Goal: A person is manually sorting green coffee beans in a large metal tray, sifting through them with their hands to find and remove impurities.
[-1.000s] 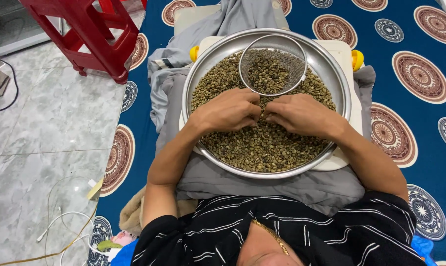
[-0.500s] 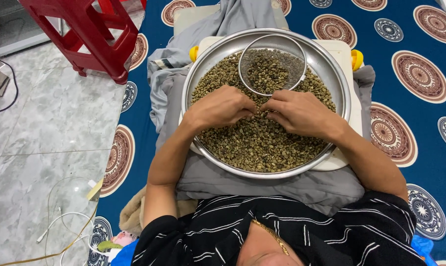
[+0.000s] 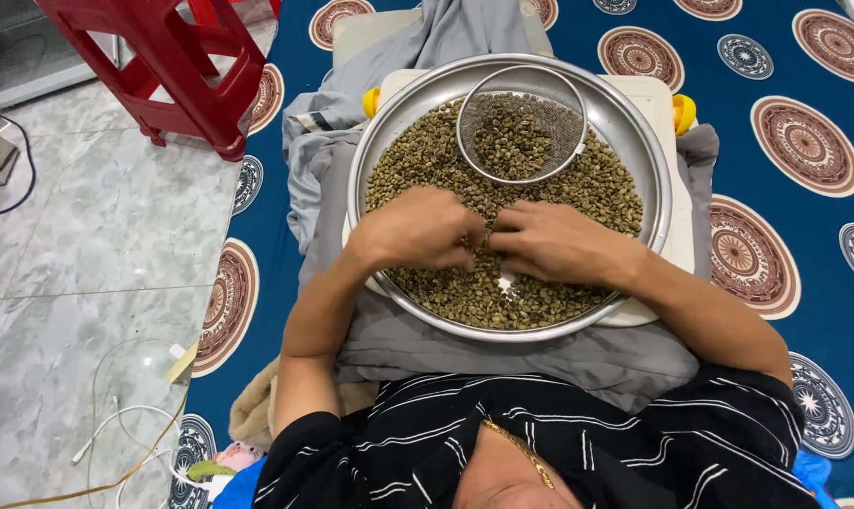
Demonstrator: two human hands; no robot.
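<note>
Item: sorting of green beans (image 3: 540, 188) in a round steel pan (image 3: 655, 179), head view.

Location of beans: spread over the pan floor, thick toward the far side, thin near the body, where a small patch of bare steel shows between the hands. A second lot lies in a wire sieve (image 3: 522, 123) resting on the beans at the pan's far rim.

Left hand (image 3: 417, 229): palm down on the beans, fingers curled inward toward the other hand; grip looks pressed together, but whether it pinches a bean cannot be told.

Right hand (image 3: 554, 243): palm down, fingers pointing left, tips touching or just beside the left hand's; grip likewise not readable.

Step in hand, as a judgement: raking and picking through the near beans, both hands working one small spot.

Next move calls for, as a judgement: fine fingertip work to single out a bean without pushing the heap over the near rim.

Support: pan sits on a pale board (image 3: 667, 104) over grey cloth (image 3: 502, 353) on the lap.

Surroundings: blue patterned mat (image 3: 785, 85); red stool (image 3: 177, 66) on the tiled floor.

Hidden or unclear: fingertips and whatever lies beneath them; the beans under both palms; the board's near edge; the sieve's handle.
</note>
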